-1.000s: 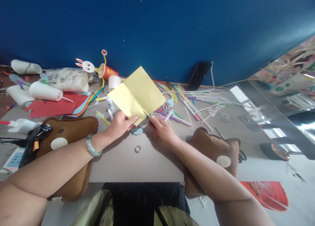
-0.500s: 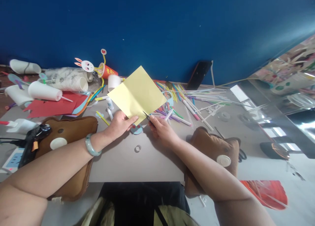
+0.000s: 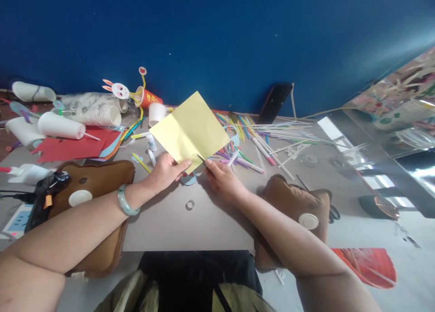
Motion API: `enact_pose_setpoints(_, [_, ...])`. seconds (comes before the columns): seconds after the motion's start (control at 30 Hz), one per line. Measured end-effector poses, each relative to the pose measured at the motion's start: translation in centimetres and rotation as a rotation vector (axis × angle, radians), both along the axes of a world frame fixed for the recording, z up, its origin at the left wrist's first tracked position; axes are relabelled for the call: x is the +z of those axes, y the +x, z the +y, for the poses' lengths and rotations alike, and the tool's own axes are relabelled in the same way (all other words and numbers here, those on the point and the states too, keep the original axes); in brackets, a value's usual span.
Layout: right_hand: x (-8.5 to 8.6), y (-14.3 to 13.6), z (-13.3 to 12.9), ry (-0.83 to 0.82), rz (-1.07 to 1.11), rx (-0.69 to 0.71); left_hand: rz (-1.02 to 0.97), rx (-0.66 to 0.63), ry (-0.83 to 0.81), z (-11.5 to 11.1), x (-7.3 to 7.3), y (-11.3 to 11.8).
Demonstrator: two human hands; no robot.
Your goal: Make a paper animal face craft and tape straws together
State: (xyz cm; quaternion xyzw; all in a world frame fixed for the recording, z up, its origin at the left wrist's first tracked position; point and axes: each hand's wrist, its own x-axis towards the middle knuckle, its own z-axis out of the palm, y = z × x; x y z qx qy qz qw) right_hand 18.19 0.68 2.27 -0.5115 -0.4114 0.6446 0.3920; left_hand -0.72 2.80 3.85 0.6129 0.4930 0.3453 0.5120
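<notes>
My left hand (image 3: 167,170) pinches the lower left edge of a square yellow paper (image 3: 192,128), thumb on top. The sheet is held above the table with one corner pointing up. My right hand (image 3: 222,180) is closed on dark scissors (image 3: 201,158), whose tip lies over the paper's lower right edge. The scissors' handles are hidden in the fingers. Below the paper, a light blue round piece (image 3: 189,179) shows partly, and a small clear roll (image 3: 190,205) lies nearer to me.
White paper cups (image 3: 61,125) and red paper (image 3: 68,144) lie at the left. Colourful straws and pens (image 3: 263,149) spread behind and right. Brown cushions (image 3: 294,203) flank my arms. A dark phone (image 3: 275,103) leans on the blue wall.
The yellow paper has shifted and turned very slightly; its top corner is a little further right. Both hands keep their holds.
</notes>
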Motion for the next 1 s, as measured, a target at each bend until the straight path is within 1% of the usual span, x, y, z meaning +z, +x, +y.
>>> enact_pose_setpoints(0.3, [0.09,-0.08,-0.08,0.003,0.025,-0.016,-0.025,-0.034,-0.024,0.01,-0.73,-0.18])
enact_pose_setpoints(0.67, [0.12,-0.01,-0.08,0.017,0.004,-0.021,-0.074,-0.059,-0.052,0.03,-0.8,-0.16])
enact_pose_setpoints(0.83, [-0.04,-0.1,-0.04,0.009,0.004,-0.005,-0.102,-0.031,-0.055,0.06,-0.45,-0.07])
enact_pose_setpoints(0.93, [0.06,-0.05,-0.15,0.058,-0.01,-0.026,-0.157,0.012,-0.063,0.27,-0.42,0.01])
enact_pose_setpoints(1.0, [0.21,0.08,-0.19,0.134,-0.034,-0.096,-0.217,0.024,-0.063,0.46,-0.6,0.02])
